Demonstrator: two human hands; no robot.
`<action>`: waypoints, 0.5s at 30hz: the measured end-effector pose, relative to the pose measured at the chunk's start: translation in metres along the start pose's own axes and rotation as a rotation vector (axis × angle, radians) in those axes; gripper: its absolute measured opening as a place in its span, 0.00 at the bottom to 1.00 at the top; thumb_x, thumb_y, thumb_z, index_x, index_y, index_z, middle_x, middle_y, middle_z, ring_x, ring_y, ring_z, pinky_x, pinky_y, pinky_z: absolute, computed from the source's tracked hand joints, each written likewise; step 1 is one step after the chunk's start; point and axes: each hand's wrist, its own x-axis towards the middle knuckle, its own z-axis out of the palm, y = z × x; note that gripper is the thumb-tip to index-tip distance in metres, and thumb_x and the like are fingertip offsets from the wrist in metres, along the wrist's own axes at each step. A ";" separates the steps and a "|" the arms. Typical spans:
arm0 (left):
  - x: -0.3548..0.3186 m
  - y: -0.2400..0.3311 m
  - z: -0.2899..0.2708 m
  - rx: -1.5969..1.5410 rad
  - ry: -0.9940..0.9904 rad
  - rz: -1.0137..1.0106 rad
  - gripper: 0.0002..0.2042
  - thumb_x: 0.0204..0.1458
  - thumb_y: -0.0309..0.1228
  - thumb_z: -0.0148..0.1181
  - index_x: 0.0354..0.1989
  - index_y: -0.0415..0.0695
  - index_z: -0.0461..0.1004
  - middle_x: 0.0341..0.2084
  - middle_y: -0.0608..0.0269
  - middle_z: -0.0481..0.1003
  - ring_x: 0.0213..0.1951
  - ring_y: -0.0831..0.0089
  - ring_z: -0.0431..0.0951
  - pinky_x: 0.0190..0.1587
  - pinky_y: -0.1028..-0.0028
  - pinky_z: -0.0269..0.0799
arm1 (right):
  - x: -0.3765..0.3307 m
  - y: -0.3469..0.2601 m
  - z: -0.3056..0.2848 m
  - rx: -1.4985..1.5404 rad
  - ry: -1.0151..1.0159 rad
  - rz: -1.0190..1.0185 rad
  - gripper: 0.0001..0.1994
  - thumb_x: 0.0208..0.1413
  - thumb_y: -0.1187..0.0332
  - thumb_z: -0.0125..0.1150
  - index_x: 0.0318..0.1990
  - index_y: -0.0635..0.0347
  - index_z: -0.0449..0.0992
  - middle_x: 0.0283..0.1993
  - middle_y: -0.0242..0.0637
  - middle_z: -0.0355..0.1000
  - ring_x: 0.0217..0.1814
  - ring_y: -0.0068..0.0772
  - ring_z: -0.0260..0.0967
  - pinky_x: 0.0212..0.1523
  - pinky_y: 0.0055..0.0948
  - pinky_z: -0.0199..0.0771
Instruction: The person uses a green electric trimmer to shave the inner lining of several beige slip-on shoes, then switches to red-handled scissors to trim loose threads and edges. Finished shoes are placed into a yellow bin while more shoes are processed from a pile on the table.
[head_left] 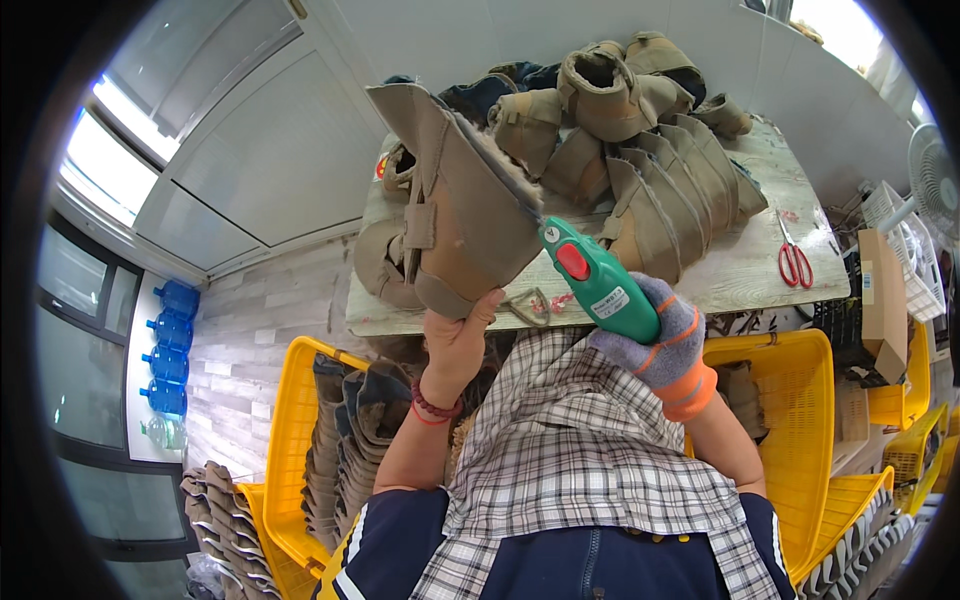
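Note:
My bare left hand [455, 350] is closed on the lower edge of a khaki boot upper [470, 200], raised above the front of the table. Pale fleece lining shows along its right edge. A green handheld electric cutter [610, 300] with a red button is gripped in my right hand [665, 345], which wears a grey and orange glove. The cutter's tip meets or nearly meets the upper's right edge; its blade is too small to make out. Behind them, several more boot uppers [680, 190] are heaped and lined up on the table.
Red-handled scissors [795, 265] lie at the right of the worn table [740, 285]. Yellow baskets flank me; the left basket [290, 440] holds stacked uppers, as does the right basket [800, 400]. A cardboard box [882, 300] and white fan [935, 165] stand right; blue water jugs [170, 345] line the left wall.

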 end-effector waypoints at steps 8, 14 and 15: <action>0.004 -0.007 0.002 0.560 -0.150 0.359 0.11 0.53 0.17 0.53 0.44 0.34 0.73 0.42 0.51 0.74 0.45 0.59 0.74 0.49 0.67 0.67 | -0.002 -0.010 -0.001 0.082 0.021 0.219 0.28 0.37 0.57 0.76 0.44 0.63 0.73 0.31 0.38 0.76 0.30 0.24 0.74 0.32 0.23 0.74; -0.007 -0.013 0.001 0.680 -0.268 0.437 0.14 0.51 0.14 0.48 0.46 0.33 0.73 0.47 0.49 0.73 0.49 0.56 0.72 0.53 0.64 0.65 | 0.000 -0.014 0.000 0.194 0.025 0.272 0.26 0.39 0.59 0.75 0.44 0.63 0.73 0.31 0.35 0.76 0.30 0.18 0.72 0.32 0.21 0.73; -0.007 -0.013 0.003 0.686 -0.281 0.452 0.14 0.51 0.14 0.48 0.46 0.33 0.73 0.47 0.49 0.73 0.50 0.55 0.72 0.54 0.63 0.64 | 0.001 -0.015 0.000 0.214 0.024 0.286 0.26 0.39 0.59 0.75 0.43 0.64 0.73 0.31 0.35 0.76 0.30 0.18 0.72 0.32 0.21 0.73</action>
